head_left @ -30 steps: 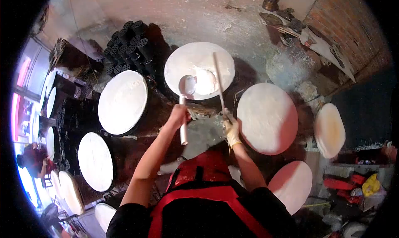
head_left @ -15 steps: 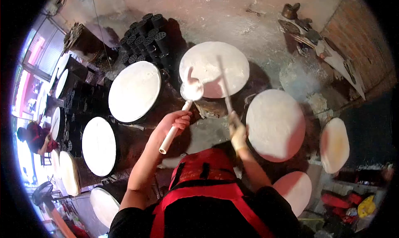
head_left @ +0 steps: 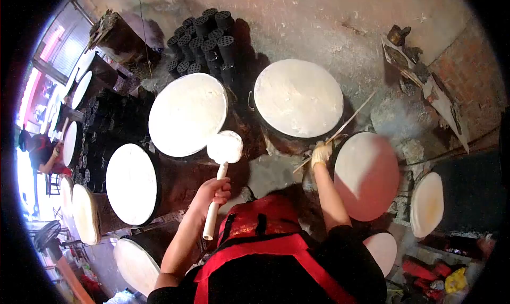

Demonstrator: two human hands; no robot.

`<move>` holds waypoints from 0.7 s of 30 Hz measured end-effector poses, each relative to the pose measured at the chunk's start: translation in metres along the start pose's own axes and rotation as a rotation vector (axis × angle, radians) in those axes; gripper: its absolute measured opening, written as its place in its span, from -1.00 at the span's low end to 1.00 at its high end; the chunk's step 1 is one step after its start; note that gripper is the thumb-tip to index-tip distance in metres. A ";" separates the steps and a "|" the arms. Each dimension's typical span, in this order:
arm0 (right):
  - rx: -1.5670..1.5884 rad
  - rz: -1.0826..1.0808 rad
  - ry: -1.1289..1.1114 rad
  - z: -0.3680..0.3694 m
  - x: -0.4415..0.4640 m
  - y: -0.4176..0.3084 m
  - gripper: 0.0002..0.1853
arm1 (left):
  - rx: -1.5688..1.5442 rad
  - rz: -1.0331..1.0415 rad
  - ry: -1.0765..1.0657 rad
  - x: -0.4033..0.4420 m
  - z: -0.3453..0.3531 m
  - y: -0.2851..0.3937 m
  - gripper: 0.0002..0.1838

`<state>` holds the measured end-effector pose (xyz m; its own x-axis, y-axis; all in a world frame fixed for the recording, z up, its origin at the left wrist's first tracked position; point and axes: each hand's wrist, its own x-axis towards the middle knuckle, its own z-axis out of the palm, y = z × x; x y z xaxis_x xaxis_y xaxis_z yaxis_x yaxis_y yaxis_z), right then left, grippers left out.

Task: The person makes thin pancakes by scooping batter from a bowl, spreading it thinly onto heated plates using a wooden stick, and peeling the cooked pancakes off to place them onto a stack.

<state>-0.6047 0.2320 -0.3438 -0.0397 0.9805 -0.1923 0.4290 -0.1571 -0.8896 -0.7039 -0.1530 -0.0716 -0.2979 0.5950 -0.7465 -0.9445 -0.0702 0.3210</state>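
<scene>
Clock read from mid-view, 12 o'clock at the top of the view. Between 7 and 8 o'clock we have the bare left hand (head_left: 215, 191), fingers wrapped round the pale tubular handle of a white round-bowled ladle (head_left: 225, 148). The ladle slants, bowl upward at 9 o'clock, handle end pointing down toward 7; we cannot tell what the white-coated bowl contains. In our view the bowl overlaps the rim of a broad, flat white disc (head_left: 186, 112) at 10 o'clock; contact we cannot judge. At 3 o'clock we note the right hand (head_left: 321, 154), in a cream knitted glove, gripping a thin pale stick (head_left: 350, 119). The stick runs slantwise through the fist, its long end toward 1 o'clock, the short end toward 8. It passes just beside a second round, cream-white disc (head_left: 298, 98) between 1 and 2. A third pale disc (head_left: 361, 166), partly shaded pink, lies near the glove, between 3 and 4. At 11 o'clock we record a stack of black, perforated cylinders (head_left: 210, 41) before a stained plaster wall (head_left: 303, 17). Far out at 9, a person in dark and red clothing (head_left: 40, 150) stands beside another pale disc (head_left: 70, 143).
</scene>
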 end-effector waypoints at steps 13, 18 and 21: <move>-0.284 0.071 0.054 -0.006 -0.033 -0.096 -0.60 | 0.137 0.078 -0.013 -0.008 -0.035 0.054 -0.88; -0.451 -0.039 0.003 -0.014 -0.026 -0.095 -0.65 | 0.114 0.077 -0.052 -0.009 -0.016 0.053 -0.85; -0.462 -0.347 0.133 -0.034 -0.054 -0.093 -0.54 | 0.082 0.100 -0.073 -0.013 -0.007 0.041 -0.84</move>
<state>-0.6121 0.1973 -0.2363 -0.1472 0.9764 0.1583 0.7608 0.2140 -0.6127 -0.7396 -0.1692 -0.0535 -0.3759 0.6452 -0.6652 -0.8954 -0.0678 0.4401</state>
